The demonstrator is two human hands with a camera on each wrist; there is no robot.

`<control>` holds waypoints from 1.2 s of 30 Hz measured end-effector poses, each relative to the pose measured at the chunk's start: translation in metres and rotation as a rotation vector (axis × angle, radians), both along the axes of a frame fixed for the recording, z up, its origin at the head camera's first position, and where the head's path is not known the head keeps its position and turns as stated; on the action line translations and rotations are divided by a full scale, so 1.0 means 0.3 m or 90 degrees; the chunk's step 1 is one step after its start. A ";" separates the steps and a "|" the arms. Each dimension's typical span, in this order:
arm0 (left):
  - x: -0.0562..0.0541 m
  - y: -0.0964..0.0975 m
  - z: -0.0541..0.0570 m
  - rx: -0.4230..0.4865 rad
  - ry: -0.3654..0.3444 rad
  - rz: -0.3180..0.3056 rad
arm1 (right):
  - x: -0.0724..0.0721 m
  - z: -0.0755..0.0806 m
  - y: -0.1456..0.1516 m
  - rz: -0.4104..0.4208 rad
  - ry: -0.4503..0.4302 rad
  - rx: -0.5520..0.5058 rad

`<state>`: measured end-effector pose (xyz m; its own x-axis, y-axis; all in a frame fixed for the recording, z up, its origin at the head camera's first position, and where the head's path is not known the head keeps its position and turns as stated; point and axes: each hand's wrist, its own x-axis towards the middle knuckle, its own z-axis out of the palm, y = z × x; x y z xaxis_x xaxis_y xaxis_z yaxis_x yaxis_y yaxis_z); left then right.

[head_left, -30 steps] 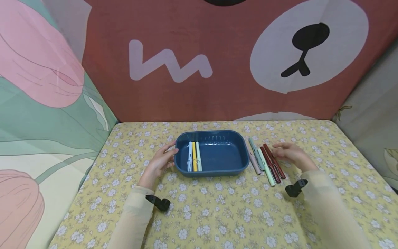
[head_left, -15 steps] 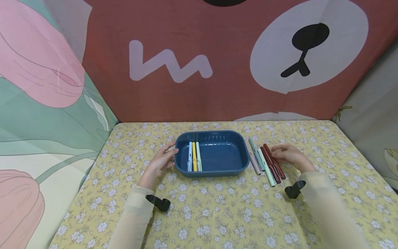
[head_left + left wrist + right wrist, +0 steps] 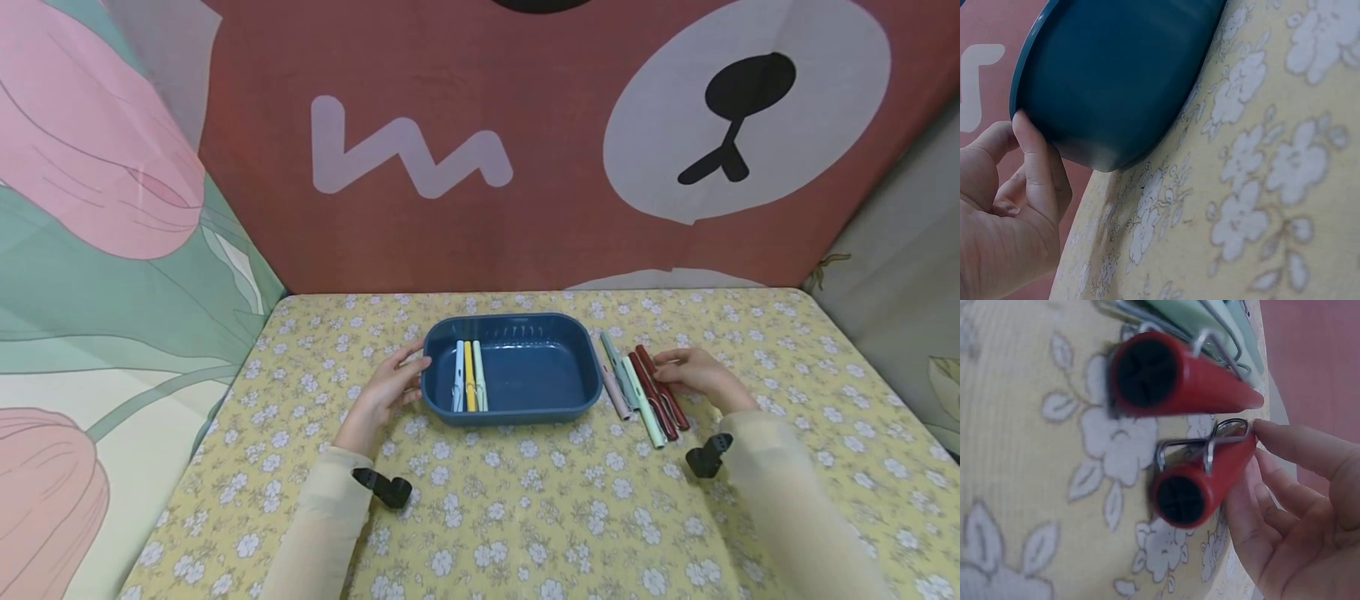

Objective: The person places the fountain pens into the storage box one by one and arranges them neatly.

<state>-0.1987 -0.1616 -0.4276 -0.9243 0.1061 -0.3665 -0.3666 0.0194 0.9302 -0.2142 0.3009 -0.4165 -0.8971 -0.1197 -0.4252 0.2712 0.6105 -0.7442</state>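
Observation:
My left hand (image 3: 386, 387) holds the left end of a blue plastic tray (image 3: 510, 416), its thumb at the rim and the other fingers against the outside wall. Inside lie a light blue pen (image 3: 458, 375), a yellow pen (image 3: 469, 375) and a pale green pen (image 3: 480, 379), side by side. To the right of the tray, my right hand (image 3: 697, 375) pinches the far part of the outermost dark red pen (image 3: 1204, 484), which has a wire clip. A second red pen (image 3: 1210, 384) lies just left of it.
Between the tray and the red pens lie a pink pen (image 3: 615, 392), a grey-green pen (image 3: 617, 360) and a mint green pen (image 3: 643, 404), bunched together. A yellow floral cloth (image 3: 510, 517) covers the table. Behind it hangs a printed backdrop (image 3: 420, 242).
My right hand has shifted slightly left, its fingers closing in on the outermost red pen. The left hand and the tray stay in place.

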 end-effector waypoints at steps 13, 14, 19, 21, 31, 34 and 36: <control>0.037 0.014 0.080 0.009 -0.005 -0.023 | -0.008 0.004 -0.029 0.008 0.018 0.088; 0.040 0.016 0.087 0.007 -0.006 -0.025 | -0.008 0.004 -0.031 0.006 0.019 0.092; 0.043 0.018 0.091 0.004 -0.004 -0.026 | -0.006 0.007 -0.034 0.005 0.018 0.096; 0.043 0.017 0.091 0.002 -0.004 -0.026 | -0.004 0.007 -0.030 0.009 0.021 0.091; 0.043 0.016 0.089 0.001 -0.003 -0.027 | 0.003 0.010 -0.018 0.018 0.024 0.060; 0.042 0.016 0.087 0.002 -0.004 -0.027 | 0.005 0.011 -0.015 0.014 0.028 0.055; 0.041 0.016 0.085 0.002 -0.005 -0.026 | 0.005 0.012 -0.013 0.010 0.028 0.051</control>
<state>-0.1863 -0.1568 -0.4020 -0.9160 0.1456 -0.3739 -0.3735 0.0316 0.9271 -0.2125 0.2971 -0.4131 -0.9136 -0.1020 -0.3935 0.2283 0.6722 -0.7043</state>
